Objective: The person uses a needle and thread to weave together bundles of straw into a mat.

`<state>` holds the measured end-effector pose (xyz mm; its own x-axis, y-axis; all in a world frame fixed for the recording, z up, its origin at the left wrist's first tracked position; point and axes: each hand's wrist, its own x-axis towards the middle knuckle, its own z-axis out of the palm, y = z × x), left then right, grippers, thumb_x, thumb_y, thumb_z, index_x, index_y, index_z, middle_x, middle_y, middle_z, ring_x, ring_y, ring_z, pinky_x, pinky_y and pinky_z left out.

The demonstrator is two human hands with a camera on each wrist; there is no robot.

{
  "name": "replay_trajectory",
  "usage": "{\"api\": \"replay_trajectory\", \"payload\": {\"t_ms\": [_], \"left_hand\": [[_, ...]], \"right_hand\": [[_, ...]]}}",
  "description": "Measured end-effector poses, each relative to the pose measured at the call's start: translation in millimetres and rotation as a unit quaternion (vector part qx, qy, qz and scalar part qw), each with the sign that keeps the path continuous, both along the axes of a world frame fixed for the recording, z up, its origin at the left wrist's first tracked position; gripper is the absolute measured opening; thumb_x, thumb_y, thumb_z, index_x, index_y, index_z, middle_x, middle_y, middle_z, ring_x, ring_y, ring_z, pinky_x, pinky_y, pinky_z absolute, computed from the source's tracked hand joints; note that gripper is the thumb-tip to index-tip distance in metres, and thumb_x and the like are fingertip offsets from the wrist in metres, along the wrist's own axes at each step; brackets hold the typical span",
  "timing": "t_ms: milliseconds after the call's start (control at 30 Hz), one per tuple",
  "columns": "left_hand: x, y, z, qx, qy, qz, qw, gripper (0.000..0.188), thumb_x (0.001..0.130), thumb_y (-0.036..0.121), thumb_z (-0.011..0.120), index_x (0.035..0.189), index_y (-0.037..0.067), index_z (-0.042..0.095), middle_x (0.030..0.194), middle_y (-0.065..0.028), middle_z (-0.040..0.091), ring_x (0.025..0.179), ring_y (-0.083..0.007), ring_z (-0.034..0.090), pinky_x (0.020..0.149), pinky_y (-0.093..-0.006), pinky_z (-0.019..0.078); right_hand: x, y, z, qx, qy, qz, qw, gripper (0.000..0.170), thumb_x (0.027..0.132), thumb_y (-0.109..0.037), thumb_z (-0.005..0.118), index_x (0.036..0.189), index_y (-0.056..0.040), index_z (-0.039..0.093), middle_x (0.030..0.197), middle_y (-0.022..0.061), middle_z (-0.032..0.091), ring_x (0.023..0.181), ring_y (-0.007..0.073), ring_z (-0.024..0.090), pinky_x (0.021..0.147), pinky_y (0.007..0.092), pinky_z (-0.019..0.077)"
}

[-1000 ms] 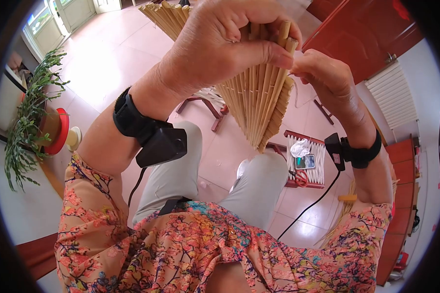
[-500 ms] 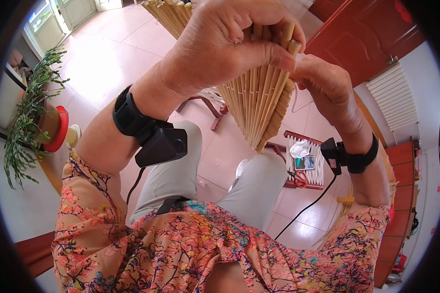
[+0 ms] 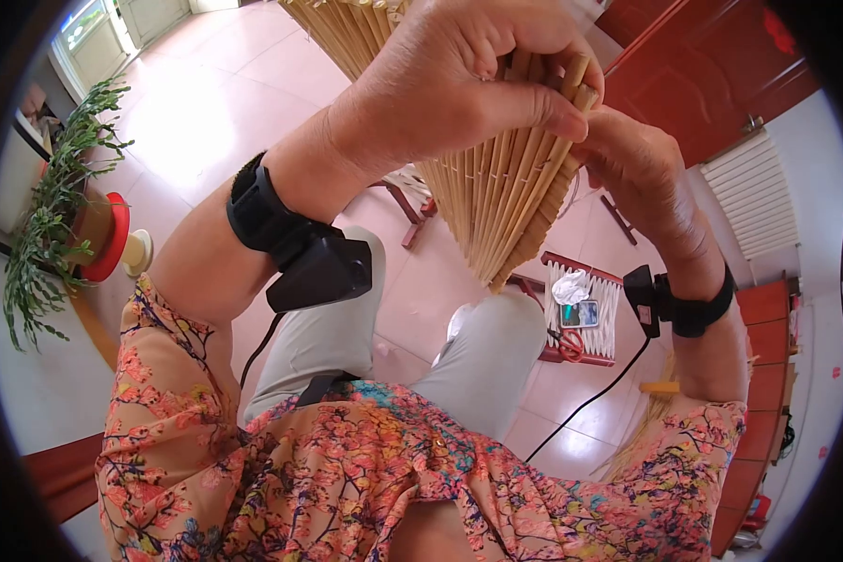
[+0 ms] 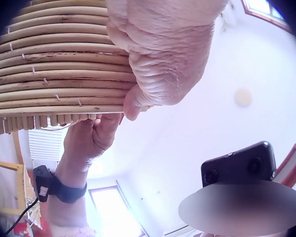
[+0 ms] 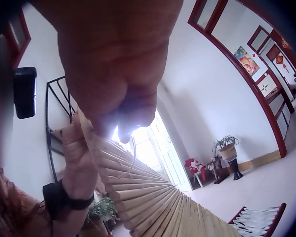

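Note:
A fan-like piece of thin tan sticks (image 3: 496,187), stitched with white thread, hangs above the knees, narrow end down. My left hand (image 3: 459,84) grips its upper edge, the thumb over the sticks and the fingers behind. Beside that thumb, my right hand (image 3: 637,164) pinches at the edge; the thing between its fingertips is hidden. In the left wrist view the sticks (image 4: 64,64) run in rows up to the left thumb. The right wrist view shows a thin thread (image 5: 134,158) hanging in a loop from the right hand (image 5: 113,74).
A low woven stool (image 3: 604,318) to the right holds a phone (image 3: 579,314), white crumpled paper (image 3: 571,288) and red-handled scissors (image 3: 569,347). A potted plant (image 3: 56,215) stands at the left. Red cabinets (image 3: 754,375) line the right side; more sticks (image 3: 347,33) spread at the top.
Both hands and the stick piece have shifted slightly right and down in the head view. The left hand keeps its grip, and the right hand has come closer in against the edge.

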<state>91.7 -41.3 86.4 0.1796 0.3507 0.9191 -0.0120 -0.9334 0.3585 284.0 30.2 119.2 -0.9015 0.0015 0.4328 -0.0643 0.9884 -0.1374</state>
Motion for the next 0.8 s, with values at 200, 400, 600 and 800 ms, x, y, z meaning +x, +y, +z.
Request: {"api": "replay_trajectory", "payload": {"t_ms": [200, 400, 600, 800], "left_hand": [[4, -6, 9, 0.028, 0.069, 0.095, 0.993, 0.008, 0.071, -0.003, 0.068, 0.074, 0.0, 0.062, 0.069, -0.0031, 0.058, 0.057, -0.0073, 0.048, 0.049, -0.0196, 0.036], [3, 2, 7, -0.009, 0.047, 0.066, 0.997, 0.008, 0.071, -0.001, 0.069, 0.076, 0.0, 0.063, 0.067, -0.0027, 0.057, 0.054, -0.0061, 0.046, 0.046, -0.0203, 0.0343], [1, -1, 10, -0.005, 0.067, 0.112, 0.991, 0.008, 0.073, 0.0, 0.069, 0.076, 0.0, 0.063, 0.067, -0.0026, 0.058, 0.054, -0.006, 0.047, 0.045, -0.0196, 0.0332], [9, 4, -2, -0.066, -0.036, -0.034, 0.997, 0.006, 0.074, -0.001, 0.068, 0.076, -0.001, 0.062, 0.069, -0.003, 0.056, 0.059, -0.0072, 0.051, 0.049, -0.0199, 0.0381]], "right_hand": [[10, -9, -13, -0.147, 0.037, -0.052, 0.987, 0.02, 0.081, 0.002, 0.053, 0.1, -0.0018, 0.057, 0.082, 0.0091, 0.056, 0.067, 0.0152, 0.056, 0.058, 0.025, 0.0458], [5, -21, -24, 0.054, 0.085, -0.105, 0.989, 0.03, 0.076, -0.013, 0.066, 0.1, -0.0013, 0.053, 0.075, 0.011, 0.054, 0.057, 0.0221, 0.054, 0.051, 0.0297, 0.044], [-3, -15, -29, 0.119, 0.158, -0.12, 0.973, 0.036, 0.071, -0.015, 0.07, 0.098, -0.0019, 0.05, 0.067, 0.0088, 0.052, 0.054, 0.0201, 0.053, 0.049, 0.0289, 0.0431], [-7, -2, -33, 0.077, 0.191, -0.09, 0.975, 0.042, 0.064, -0.018, 0.072, 0.095, -0.0039, 0.048, 0.061, 0.0031, 0.045, 0.051, 0.0133, 0.047, 0.047, 0.0245, 0.041]]}}
